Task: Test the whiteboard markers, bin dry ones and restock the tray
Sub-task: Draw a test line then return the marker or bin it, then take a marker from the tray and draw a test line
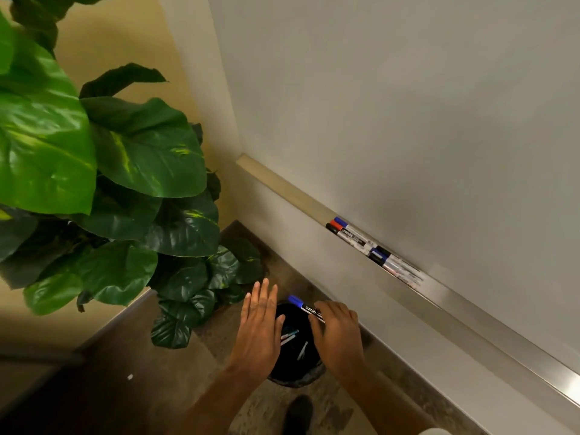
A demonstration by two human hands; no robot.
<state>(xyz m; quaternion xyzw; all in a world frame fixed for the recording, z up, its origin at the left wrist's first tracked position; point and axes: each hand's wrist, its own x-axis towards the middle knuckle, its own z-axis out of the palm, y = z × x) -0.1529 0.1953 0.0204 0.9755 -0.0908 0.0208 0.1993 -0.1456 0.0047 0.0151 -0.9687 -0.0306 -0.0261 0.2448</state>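
A black bin [296, 376] stands on the floor below the whiteboard, with several markers [290, 335] lying inside it. My right hand [339, 335] holds a blue-capped marker [303, 306] over the bin's mouth, fingers curled round its barrel. My left hand [259, 324] hovers flat over the bin's left side, fingers straight, holding nothing. The metal marker tray [470, 318] runs under the whiteboard [408, 120]. Several markers [351, 235] with blue, red and black caps lie in the tray, and more markers [392, 262] rest further right.
A large leafy plant [110, 171] fills the left side and overhangs the floor beside the bin. My dark shoe [298, 416] is just below the bin. A beige wall corner sits behind the plant.
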